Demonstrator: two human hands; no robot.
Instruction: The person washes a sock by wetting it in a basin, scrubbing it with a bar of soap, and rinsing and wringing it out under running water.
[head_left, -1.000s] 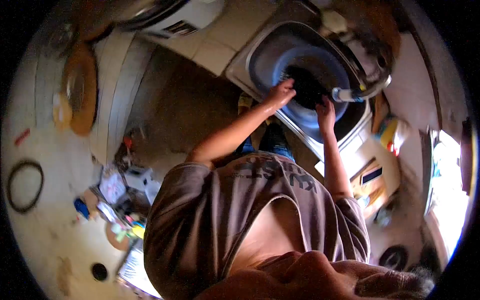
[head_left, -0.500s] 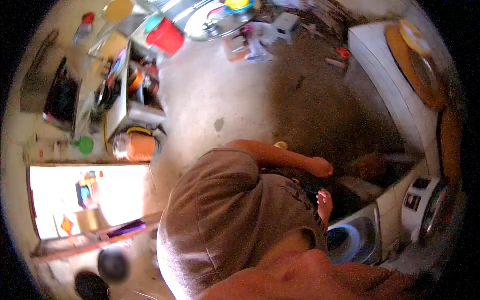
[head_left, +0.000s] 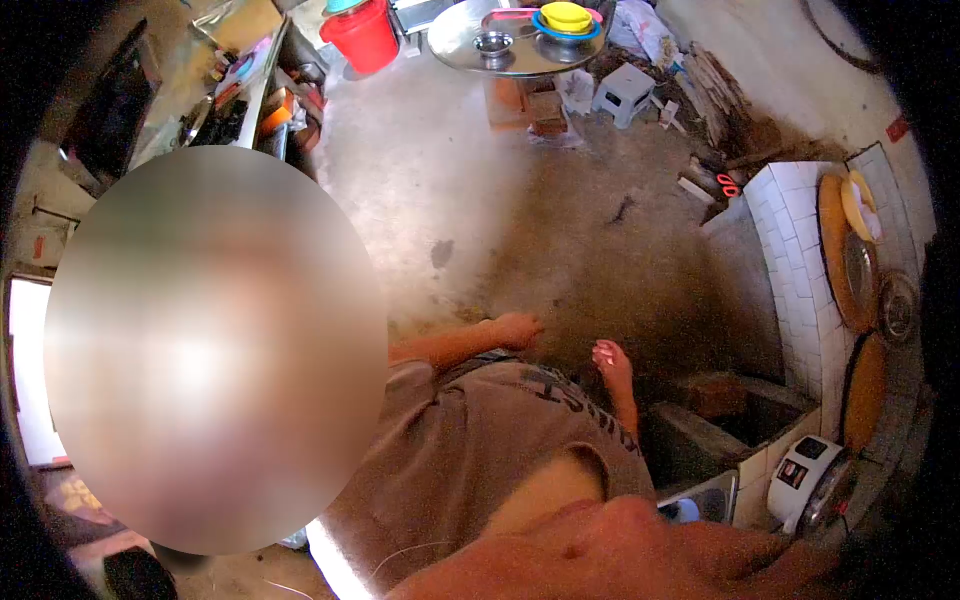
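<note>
My left hand [head_left: 517, 330] reaches out in front of my brown shirt [head_left: 470, 440], its fingers curled in, with nothing visible in it. To its right, my right hand [head_left: 613, 362] is raised with the fingers loosely bent and somewhat apart, and the palm side looks bare. Neither hand touches an object. Bare concrete floor [head_left: 440, 200] lies beyond both of them. Nearest to my right hand is a dark, low masonry trough [head_left: 690, 430].
Ahead stand a round metal tray [head_left: 465, 45] with bowls, a red bucket [head_left: 362, 42] and a white stool [head_left: 625, 92]. Firewood [head_left: 715, 85] lies behind red-handled scissors [head_left: 728, 185]. A tiled ledge [head_left: 790, 230] and a white appliance [head_left: 806, 480] line the right. A blurred oval hides much of the left.
My view has turned, so the tray, bucket and stool sit further right. Both hands appear further left and remain without a visible object. The blurred oval now covers the doorway side.
</note>
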